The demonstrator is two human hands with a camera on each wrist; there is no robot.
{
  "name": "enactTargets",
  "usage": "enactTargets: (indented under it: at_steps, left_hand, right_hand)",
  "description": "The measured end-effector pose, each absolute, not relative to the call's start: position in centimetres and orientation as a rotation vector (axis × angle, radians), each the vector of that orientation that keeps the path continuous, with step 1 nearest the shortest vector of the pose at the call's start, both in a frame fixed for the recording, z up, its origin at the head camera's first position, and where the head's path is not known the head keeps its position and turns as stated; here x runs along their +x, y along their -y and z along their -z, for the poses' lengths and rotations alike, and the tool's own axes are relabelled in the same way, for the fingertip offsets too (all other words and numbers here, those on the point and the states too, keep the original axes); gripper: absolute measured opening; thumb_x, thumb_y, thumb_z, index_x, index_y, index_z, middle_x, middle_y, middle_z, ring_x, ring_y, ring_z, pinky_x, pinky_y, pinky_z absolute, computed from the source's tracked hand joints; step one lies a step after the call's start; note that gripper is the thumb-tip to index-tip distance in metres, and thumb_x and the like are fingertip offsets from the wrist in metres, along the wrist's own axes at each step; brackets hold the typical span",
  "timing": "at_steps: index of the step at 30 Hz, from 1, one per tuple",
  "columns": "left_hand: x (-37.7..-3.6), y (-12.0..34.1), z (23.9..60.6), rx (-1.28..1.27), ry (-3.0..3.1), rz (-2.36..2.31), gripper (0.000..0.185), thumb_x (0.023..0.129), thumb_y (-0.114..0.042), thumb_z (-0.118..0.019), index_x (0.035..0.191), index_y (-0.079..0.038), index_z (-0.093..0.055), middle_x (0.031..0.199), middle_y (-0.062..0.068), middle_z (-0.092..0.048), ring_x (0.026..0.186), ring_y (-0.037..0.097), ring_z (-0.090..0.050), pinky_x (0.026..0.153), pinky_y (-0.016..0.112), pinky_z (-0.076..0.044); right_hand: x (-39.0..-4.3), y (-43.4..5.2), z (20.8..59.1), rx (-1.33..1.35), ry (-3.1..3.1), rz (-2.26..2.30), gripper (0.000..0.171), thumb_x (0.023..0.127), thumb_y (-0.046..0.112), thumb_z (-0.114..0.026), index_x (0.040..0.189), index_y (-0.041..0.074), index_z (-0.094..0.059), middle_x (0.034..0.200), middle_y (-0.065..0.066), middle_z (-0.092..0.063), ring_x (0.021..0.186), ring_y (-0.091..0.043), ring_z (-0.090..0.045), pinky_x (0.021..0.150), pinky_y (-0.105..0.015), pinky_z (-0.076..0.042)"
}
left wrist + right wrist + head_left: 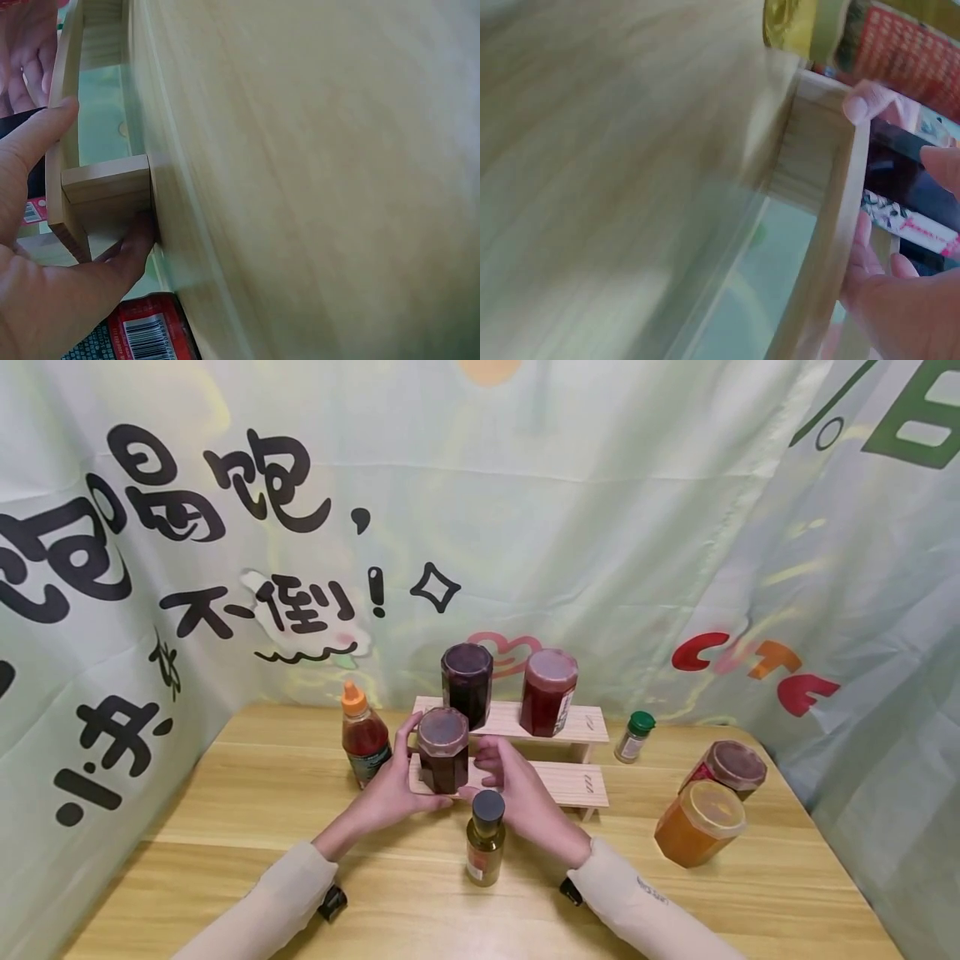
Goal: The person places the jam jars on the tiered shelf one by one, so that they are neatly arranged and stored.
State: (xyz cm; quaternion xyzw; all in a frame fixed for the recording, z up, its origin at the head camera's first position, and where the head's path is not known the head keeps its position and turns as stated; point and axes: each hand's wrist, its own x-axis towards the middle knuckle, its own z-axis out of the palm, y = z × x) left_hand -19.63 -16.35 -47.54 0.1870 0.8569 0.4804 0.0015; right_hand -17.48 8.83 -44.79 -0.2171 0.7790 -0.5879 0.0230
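An eight-sided jar of dark jam (442,756) stands upright toward the left end of the lower step of a wooden rack (573,782). My left hand (390,789) holds it from the left, thumb low in front along the step's edge and a finger up its left side. In the left wrist view a lower finger (135,251) is by the rack's leg. My right hand (517,781) is at the jar's right, fingers loosely bent and apart from it; whether the thumb touches is hidden. A dark-capped bottle (486,843) stands between my forearms.
On the upper step stand another dark jar (467,685) and a red jar (549,693). An orange-topped squeeze bottle (365,739) stands left of the rack. To its right are a green-capped shaker (635,739), a dark-lidded jar (731,766) and an orange jar (699,827).
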Motion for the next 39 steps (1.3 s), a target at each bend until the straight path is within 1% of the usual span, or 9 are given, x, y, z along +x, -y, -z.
enactTargets:
  at_steps: [5,11,16,20,24,30,33,35,39]
  left_hand:
    - [-19.6,16.4,47.4,0.545,-2.679,-1.499,0.14,0.077,-0.02,-0.104,0.172,-0.036,-0.002,0.165,0.023,-0.044,0.143,0.046,-0.051,0.111,0.065,-0.045]
    - [-19.5,16.5,47.4,0.538,-2.676,-1.507,0.14,0.077,-0.021,-0.104,0.172,-0.037,-0.003,0.166,0.023,-0.042,0.143,0.048,-0.051,0.111,0.066,-0.044]
    - [-19.5,16.5,47.4,0.527,-2.681,-1.498,0.14,0.077,-0.022,-0.104,0.172,-0.038,-0.002,0.164,0.023,-0.045,0.141,0.047,-0.052,0.109,0.066,-0.046]
    - [-19.6,16.4,47.4,0.54,-2.681,-1.496,0.14,0.077,-0.022,-0.104,0.172,-0.038,-0.003,0.161,0.023,-0.048,0.14,0.044,-0.053,0.108,0.066,-0.046]
    - [-19.7,16.4,47.3,0.548,-2.681,-1.495,0.141,0.077,-0.021,-0.104,0.172,-0.038,-0.002,0.162,0.022,-0.047,0.141,0.044,-0.053,0.109,0.066,-0.046]
    - [-19.4,16.3,47.3,0.546,-2.688,-1.49,0.139,0.077,-0.022,-0.104,0.172,-0.035,-0.003,0.159,0.026,-0.049,0.138,0.045,-0.055,0.107,0.066,-0.047]
    - [-19.4,16.3,47.3,0.553,-2.694,-1.489,0.139,0.077,-0.022,-0.104,0.172,-0.033,-0.004,0.159,0.027,-0.049,0.137,0.047,-0.056,0.106,0.067,-0.047]
    - [-19.4,16.3,47.4,0.55,-2.7,-1.487,0.139,0.077,-0.022,-0.104,0.172,-0.034,-0.004,0.159,0.026,-0.05,0.137,0.047,-0.056,0.106,0.067,-0.047]
    - [-19.4,16.3,47.4,0.537,-2.699,-1.484,0.14,0.077,-0.021,-0.104,0.172,-0.037,-0.003,0.159,0.024,-0.049,0.136,0.044,-0.056,0.107,0.065,-0.047]
  right_hand:
    - [-16.9,-9.8,44.1,-0.604,-2.484,1.808,0.06,0.097,0.003,-0.084,0.148,0.003,-0.054,0.141,-0.019,-0.065,0.126,-0.037,-0.066,0.101,-0.048,-0.058]
    - [-16.0,-11.2,42.9,-0.621,-2.594,1.767,0.052,0.1,0.004,-0.08,0.146,0.006,-0.055,0.135,-0.014,-0.068,0.121,-0.033,-0.069,0.096,-0.04,-0.06]
    - [-15.2,-12.8,41.9,-0.624,-2.644,1.767,0.052,0.101,0.004,-0.078,0.147,0.007,-0.054,0.139,-0.01,-0.066,0.121,-0.028,-0.069,0.095,-0.038,-0.06]
    - [-14.4,-14.3,41.4,-0.602,-2.701,1.813,0.056,0.101,0.004,-0.077,0.15,0.007,-0.05,0.139,-0.011,-0.065,0.121,-0.027,-0.069,0.092,-0.037,-0.06]
    - [-13.6,-15.7,41.1,-0.579,-2.757,1.872,0.058,0.103,0.004,-0.075,0.153,0.005,-0.045,0.139,-0.013,-0.065,0.122,-0.027,-0.069,0.09,-0.034,-0.059]
    - [-12.3,-18.0,40.8,-0.536,-2.83,1.896,0.056,0.104,0.004,-0.074,0.153,0.007,-0.047,0.143,-0.013,-0.063,0.125,-0.026,-0.067,0.092,-0.025,-0.055]
    - [-11.7,-19.3,40.5,-0.542,-2.884,1.896,0.055,0.103,0.001,-0.074,0.152,0.006,-0.047,0.141,-0.013,-0.063,0.123,-0.025,-0.066,0.093,-0.021,-0.054]
    - [-11.4,-20.2,40.2,-0.558,-2.926,1.909,0.055,0.102,-0.004,-0.073,0.15,0.004,-0.048,0.139,-0.014,-0.063,0.122,-0.023,-0.065,0.093,-0.02,-0.053]
    - [-10.6,-22.1,39.6,-0.497,-3.057,1.867,0.056,0.098,-0.007,-0.076,0.148,0.0,-0.05,0.136,-0.011,-0.063,0.122,-0.013,-0.063,0.094,-0.017,-0.05]
